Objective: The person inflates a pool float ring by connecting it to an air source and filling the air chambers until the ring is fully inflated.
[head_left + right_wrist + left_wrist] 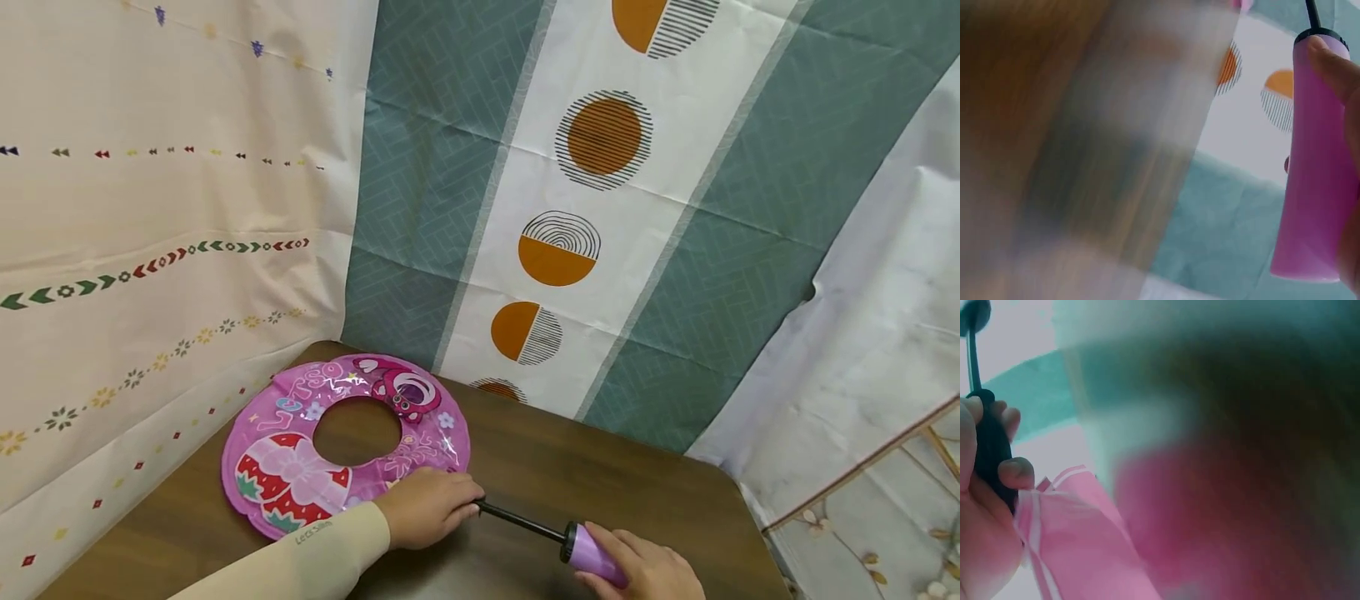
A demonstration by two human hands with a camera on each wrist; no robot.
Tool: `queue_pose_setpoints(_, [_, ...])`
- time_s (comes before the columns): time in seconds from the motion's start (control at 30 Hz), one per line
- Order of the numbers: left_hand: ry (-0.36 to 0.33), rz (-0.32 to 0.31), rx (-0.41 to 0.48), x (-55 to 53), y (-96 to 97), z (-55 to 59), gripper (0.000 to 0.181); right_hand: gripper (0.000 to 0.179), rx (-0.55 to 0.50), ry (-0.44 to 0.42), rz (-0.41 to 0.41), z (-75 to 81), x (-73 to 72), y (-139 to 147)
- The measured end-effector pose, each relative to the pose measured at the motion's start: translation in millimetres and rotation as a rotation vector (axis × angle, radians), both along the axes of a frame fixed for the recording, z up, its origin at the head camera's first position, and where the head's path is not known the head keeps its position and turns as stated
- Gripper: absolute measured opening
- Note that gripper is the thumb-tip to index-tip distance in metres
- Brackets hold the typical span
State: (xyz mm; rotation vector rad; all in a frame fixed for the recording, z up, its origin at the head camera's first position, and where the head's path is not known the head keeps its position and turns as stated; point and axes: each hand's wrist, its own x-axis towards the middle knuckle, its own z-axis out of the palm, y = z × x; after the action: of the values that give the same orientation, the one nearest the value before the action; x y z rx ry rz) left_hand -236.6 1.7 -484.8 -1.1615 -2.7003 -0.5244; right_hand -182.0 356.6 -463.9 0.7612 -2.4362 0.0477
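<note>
The left grip (427, 508) is curled round the black handle (991, 450) of a pump (592, 554); the right grip (648, 568) holds its purple barrel (1317, 175), with the black rod (522, 522) exposed between them. The pink ring (300, 467) lies on the bench (547, 446), just beside the left grip; contact there is unclear.

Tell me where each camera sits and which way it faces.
Head: worn on the head, facing forward and down at the pink ring; left hand, right hand and left sleeve show.
Left wrist: worn there, facing the left hand's work; that hand shows, gripping a black handle.
Right wrist: worn there, facing the purple barrel; part of the right hand shows on it.
Shared: head and right wrist both show the barrel and orange-patterned cloth.
</note>
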Motion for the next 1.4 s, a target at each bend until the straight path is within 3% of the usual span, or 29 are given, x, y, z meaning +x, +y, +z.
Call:
queue_pose_setpoints(0.1, [0.024,-0.052,0.013,2.8,10.5,2.8,0.022,0.076,0.028,0.138,0.049,-0.9,-3.2,-25])
queue_pose_setpoints(0.17, [0.040,-0.069,0.017,5.7,17.0,4.9,0.020,0.075,0.027,0.171,0.036,-2.3,-2.8,-44])
queue_pose_setpoints(0.3, [0.104,-0.044,-0.010,11.1,22.7,7.0,0.014,0.068,-0.038,0.104,-0.042,-10.1,2.5,-73])
queue_pose_setpoints(0.43, [0.132,-0.030,-0.045,13.3,23.7,6.7,0.015,0.065,-0.074,0.048,-0.084,-19.5,4.1,-84])
queue_pose_setpoints(0.63, [0.139,-0.059,-0.033,11.8,26.5,-0.1,0.020,0.062,-0.052,-0.033,-0.029,-19.2,-0.7,-63])
queue_pose_setpoints(0.8, [0.120,-0.009,-0.043,6.8,21.9,0.0,0.021,0.062,-0.057,-0.080,0.013,-9.7,-6.0,-36])
queue_pose_setpoints(0.93, [0.072,0.011,-0.044,4.9,10.8,2.2,0.023,0.061,-0.068,-0.234,-0.029,-1.0,-2.3,-15])
queue_pose_setpoints(1.07, [0.036,0.016,-0.035,-0.7,-1.2,3.8,0.026,0.063,-0.071,-0.283,-0.086,2.6,-0.2,4])
queue_pose_setpoints(1.2, [0.026,0.015,-0.022,-5.3,-5.9,1.1,0.026,0.065,-0.020,-0.195,-0.118,1.0,0.2,13])
queue_pose_setpoints(1.4, [0.089,-0.027,-0.001,3.3,7.8,0.2,0.023,0.062,0.066,0.210,0.007,-10.6,-1.8,-15])
